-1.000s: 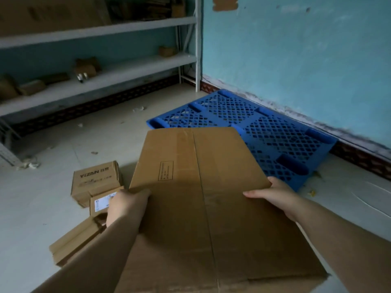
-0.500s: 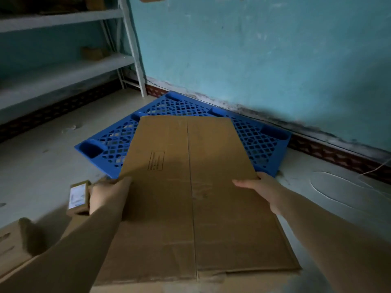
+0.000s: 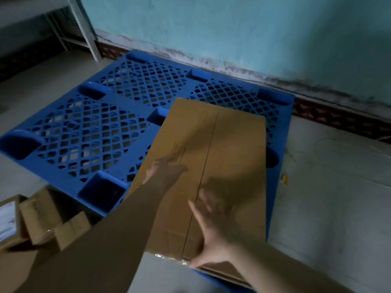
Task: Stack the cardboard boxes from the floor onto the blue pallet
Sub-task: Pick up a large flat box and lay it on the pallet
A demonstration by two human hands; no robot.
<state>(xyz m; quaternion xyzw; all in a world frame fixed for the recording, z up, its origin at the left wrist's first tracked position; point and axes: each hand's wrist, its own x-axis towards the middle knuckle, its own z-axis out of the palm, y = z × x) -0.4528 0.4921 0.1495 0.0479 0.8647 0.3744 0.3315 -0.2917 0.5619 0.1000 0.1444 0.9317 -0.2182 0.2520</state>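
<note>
A large flat cardboard box [image 3: 228,153] lies on the right half of the blue lattice pallet [image 3: 88,134], its near edge sticking out over the pallet's front. My left hand [image 3: 167,169] is blurred, with fingers stretched out over the box's left side. My right hand [image 3: 211,235] lies spread with straight fingers on the box's near end, thumb at its taped edge. Neither hand curls around anything. Several smaller cardboard boxes [image 3: 48,218] sit on the floor at the lower left.
The pallet sits against a turquoise wall [image 3: 232,28] with a dark skirting strip. A metal shelf leg [image 3: 86,28] stands at the upper left. Grey concrete floor [image 3: 328,187] stretches to the right of the pallet, with a small yellow scrap on it.
The big box went from being carried by its sides down onto the pallet's right half. Both hands let go of its edges and now lie open on its top.
</note>
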